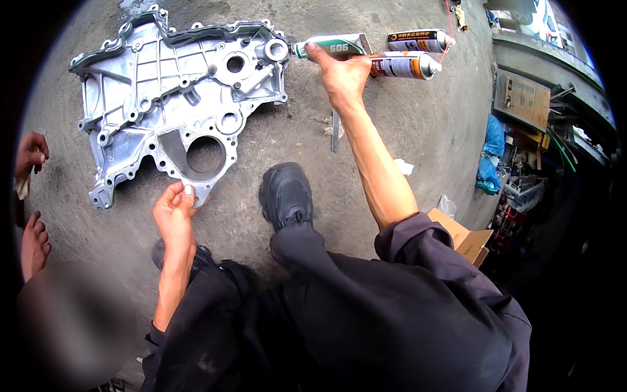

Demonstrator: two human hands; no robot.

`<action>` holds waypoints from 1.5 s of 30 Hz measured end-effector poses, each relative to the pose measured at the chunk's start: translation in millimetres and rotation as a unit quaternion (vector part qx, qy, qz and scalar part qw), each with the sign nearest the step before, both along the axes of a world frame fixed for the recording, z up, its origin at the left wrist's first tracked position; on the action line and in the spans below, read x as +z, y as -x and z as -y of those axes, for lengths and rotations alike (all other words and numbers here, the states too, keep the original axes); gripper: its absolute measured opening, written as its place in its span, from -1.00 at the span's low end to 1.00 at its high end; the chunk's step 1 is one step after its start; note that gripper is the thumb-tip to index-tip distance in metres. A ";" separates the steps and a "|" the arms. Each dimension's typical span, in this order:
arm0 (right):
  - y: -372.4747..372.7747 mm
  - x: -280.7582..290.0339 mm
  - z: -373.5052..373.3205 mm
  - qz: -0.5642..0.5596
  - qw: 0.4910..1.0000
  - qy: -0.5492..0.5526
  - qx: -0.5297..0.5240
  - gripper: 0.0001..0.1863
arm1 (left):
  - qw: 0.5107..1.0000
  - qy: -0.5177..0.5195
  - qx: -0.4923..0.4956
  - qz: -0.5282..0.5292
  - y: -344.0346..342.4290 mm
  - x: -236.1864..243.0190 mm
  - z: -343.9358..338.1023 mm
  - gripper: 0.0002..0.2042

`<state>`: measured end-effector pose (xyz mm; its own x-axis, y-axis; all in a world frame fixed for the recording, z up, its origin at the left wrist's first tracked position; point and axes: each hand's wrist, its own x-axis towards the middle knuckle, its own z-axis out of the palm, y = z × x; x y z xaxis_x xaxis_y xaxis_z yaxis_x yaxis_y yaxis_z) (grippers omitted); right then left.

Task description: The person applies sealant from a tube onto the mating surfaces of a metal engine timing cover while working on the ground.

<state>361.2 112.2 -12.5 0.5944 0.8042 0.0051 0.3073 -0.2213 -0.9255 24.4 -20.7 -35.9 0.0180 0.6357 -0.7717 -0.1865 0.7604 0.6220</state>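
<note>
A large silver cast-metal engine timing cover (140, 78) lies on the concrete, with a dark bead along parts of its rim. My left hand (175, 212) pinches the cover's lower lug between thumb and fingers, just below the big round opening. My right hand (343, 78) is closed around a green-and-white squeeze tube (349, 44), probably sealant. The tube's narrow end points left, close to the ring at the cover's right corner. Whether that end touches the cover, I cannot tell. My right fingers are partly hidden behind the tube.
Two spray cans (418, 40) lie beside my right hand. A flat metal strip (336, 130) is on the floor near my shoe (287, 196). Another person's hand (31, 153) shows at the left edge. An open cardboard box (460, 238) and blue plastic bags (490, 157) are to the right.
</note>
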 end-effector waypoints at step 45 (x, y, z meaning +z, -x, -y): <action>6.7 -7.6 48.3 -0.079 0.997 0.016 -0.022 -0.74 | 1.000 0.007 -0.010 -0.011 9.7 -7.3 2.5 -0.81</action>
<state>354.5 63.9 -20.1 0.6202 0.7759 -0.1159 0.1479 -0.2607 -0.9540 14.7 -23.3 -43.2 0.0139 0.6241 -0.7812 -0.1576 0.7729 0.6147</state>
